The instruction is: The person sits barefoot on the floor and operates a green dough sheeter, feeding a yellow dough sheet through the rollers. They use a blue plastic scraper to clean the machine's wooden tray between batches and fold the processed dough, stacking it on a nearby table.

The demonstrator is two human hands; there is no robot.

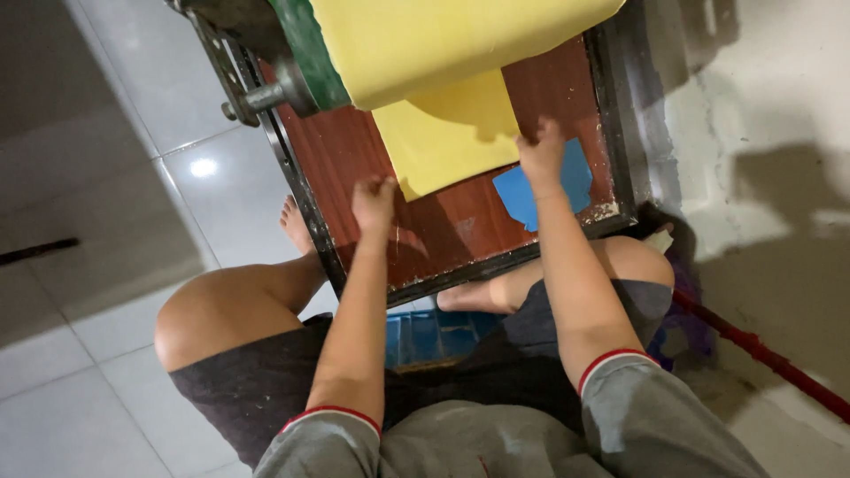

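Small home workshop or back-room food workspace, floor level; glossy white tiled floor (106, 265) with lamp glare on left, rough bare concrete floor (770, 177) on right; low reddish-brown wooden board (460, 230) in dark metal frame serving as work surface; green-painted roller machine (292, 71) with metal shaft above it, feeding wide yellow sheet (443, 133); person seated low on blue plastic crate (429, 336), barefoot, in shorts; red pole (770, 358) lying on concrete; no benches, no shop fittings.
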